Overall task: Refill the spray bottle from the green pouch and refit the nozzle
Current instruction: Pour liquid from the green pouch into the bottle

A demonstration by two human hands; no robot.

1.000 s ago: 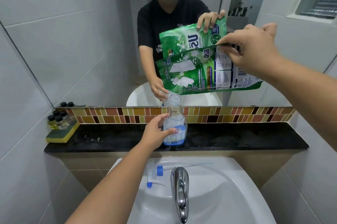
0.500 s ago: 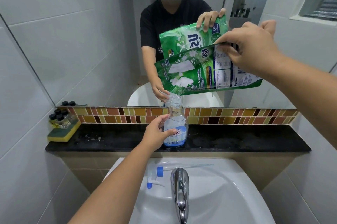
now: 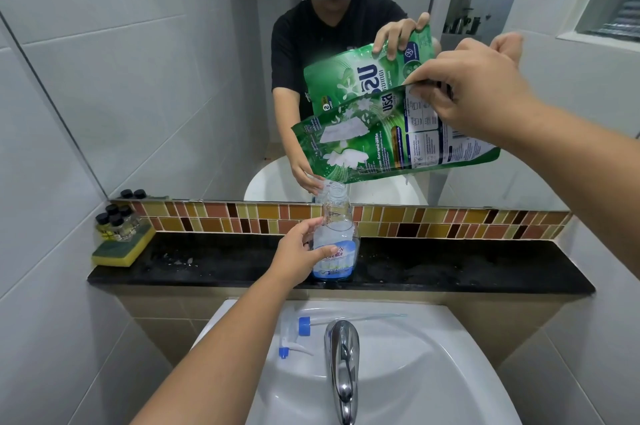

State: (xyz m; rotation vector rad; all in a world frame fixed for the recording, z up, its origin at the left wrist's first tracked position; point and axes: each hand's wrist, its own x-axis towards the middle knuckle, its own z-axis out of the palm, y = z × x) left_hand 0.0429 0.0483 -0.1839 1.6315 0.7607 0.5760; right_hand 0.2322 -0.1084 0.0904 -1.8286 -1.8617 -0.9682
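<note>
Spray bottle gripped upright on the ledge by left hand; green pouch pinched by right hand, best tilted slowly, corner centred over mouth.

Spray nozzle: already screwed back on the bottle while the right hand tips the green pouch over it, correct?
Not quite. The head view shows the spray nozzle lying on the sink rim, and the bottle neck open. The right hand does tip the green pouch over it.
</note>
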